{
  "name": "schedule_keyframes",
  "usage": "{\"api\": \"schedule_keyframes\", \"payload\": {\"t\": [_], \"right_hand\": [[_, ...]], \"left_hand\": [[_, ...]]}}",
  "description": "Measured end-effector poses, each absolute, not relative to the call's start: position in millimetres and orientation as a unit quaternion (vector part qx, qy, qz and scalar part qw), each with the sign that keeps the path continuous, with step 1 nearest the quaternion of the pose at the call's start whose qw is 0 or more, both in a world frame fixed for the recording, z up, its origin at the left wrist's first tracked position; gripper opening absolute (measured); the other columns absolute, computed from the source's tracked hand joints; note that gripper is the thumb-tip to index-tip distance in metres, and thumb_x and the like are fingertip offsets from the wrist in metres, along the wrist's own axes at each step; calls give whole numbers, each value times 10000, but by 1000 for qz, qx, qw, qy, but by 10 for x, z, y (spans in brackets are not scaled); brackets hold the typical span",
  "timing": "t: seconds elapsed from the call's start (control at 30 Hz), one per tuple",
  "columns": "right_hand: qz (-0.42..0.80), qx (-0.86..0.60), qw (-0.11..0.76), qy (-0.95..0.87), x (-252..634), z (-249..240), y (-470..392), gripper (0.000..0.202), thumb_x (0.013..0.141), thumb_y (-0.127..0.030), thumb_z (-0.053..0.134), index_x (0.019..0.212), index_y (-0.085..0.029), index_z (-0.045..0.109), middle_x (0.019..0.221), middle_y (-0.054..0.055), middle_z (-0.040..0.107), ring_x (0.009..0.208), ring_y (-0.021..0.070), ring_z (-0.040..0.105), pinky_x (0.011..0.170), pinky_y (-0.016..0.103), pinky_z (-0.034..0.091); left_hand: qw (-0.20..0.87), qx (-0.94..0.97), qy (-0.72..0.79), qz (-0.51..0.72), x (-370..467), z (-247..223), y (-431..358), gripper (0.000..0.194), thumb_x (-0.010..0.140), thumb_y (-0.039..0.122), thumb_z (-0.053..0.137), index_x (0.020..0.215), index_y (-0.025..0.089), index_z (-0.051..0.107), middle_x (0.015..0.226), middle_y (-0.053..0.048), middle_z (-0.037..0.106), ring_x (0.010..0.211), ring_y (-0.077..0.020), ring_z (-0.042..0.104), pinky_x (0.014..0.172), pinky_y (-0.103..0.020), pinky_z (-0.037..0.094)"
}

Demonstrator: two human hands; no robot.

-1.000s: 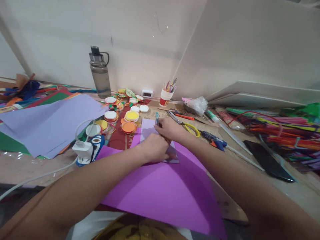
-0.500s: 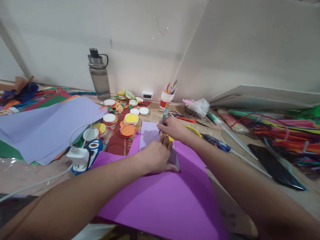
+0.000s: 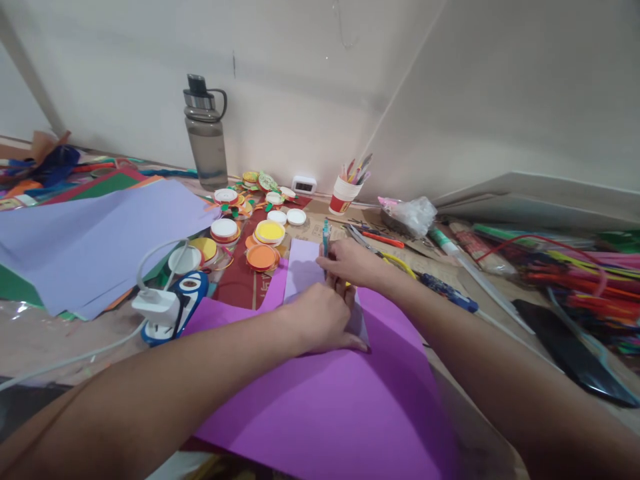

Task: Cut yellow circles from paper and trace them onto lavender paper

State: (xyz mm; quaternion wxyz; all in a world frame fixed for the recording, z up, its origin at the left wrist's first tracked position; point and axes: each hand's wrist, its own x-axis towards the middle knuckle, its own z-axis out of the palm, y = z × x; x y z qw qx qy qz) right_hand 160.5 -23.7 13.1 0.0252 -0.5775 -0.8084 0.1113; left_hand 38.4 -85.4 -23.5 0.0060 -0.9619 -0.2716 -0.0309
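Note:
My right hand (image 3: 347, 261) is closed around a pen (image 3: 327, 239) with a teal upper end, held nearly upright over a light purple strip of paper (image 3: 303, 257). My left hand (image 3: 325, 317) presses down on the same strip, thumb stretched out towards me, fingers bent. Under its fingertips a small yellow piece (image 3: 349, 285) shows at the edge; most of it is hidden, so its shape cannot be told. The strip lies on a large bright purple sheet (image 3: 320, 407). The pen's tip is hidden by my fingers.
Several round lids, one yellow (image 3: 270, 232) and one orange (image 3: 261, 257), lie left of the strip. Behind stand a paper cup (image 3: 344, 195) of pens and a water bottle (image 3: 207, 150). Scissors (image 3: 400, 261), a glue gun (image 3: 445, 291) and a black phone (image 3: 570, 353) lie right. A power strip (image 3: 193, 293) is left.
The view has shifted slightly, so things sit a little further right. The pen in my right hand has become more upright; my left hand keeps its hold on the strip.

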Motion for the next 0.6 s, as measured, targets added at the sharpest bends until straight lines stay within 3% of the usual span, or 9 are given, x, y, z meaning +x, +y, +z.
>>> {"api": "schedule_keyframes", "payload": {"t": [0.2,0.43,0.6], "right_hand": [[107,-596,14,-796,1616,157,-164,312,860,-296,485,606,-156,601,556,30,570,512,112,423,523,262,289],[151,-605,72,-779,1705,115,-115,251,835,-243,479,619,-166,580,628,41,628,555,126,501,547,262,321],[173,-613,110,-763,1779,61,-82,271,822,-236,487,563,-177,540,556,17,584,525,118,487,547,258,327]], "left_hand": [[13,-959,-276,-54,376,-239,-859,973,798,732,463,1364,-59,458,1337,-293,531,1218,-389,511,917,-443,471],[29,-960,-272,-61,368,-268,-855,980,798,740,441,1364,-59,466,1342,-312,518,1247,-402,490,905,-455,501],[22,-960,-275,-54,369,-296,-847,952,807,744,414,1379,-16,465,1357,-303,513,1291,-394,454,900,-447,501]]}}
